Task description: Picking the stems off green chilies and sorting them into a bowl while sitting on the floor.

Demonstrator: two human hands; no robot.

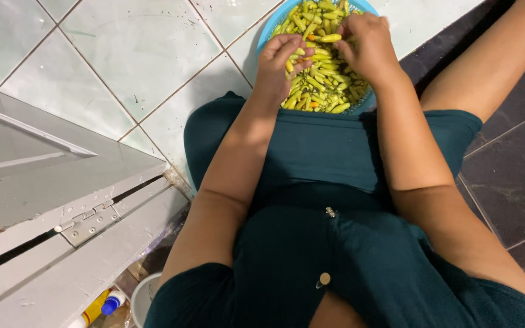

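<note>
A blue plastic basket (265, 35) full of small yellow-green chili peppers (323, 85) sits on the tiled floor at the top of the head view. My left hand (279, 59) rests on the heap at its left side, fingers curled around a few peppers. My right hand (366, 44) is over the middle of the heap, and its fingertips pinch one yellow-green pepper (330, 37). Both forearms reach out over my lap, which is covered by a dark teal garment (329, 158).
A grey door (44, 158) with a metal hinge (87, 223) stands open at the left. Pale tiles (135, 48) lie beyond it, dark tiles (511, 176) at the right. A white container rim (141, 294) and a blue-capped bottle (112, 301) show at the bottom left.
</note>
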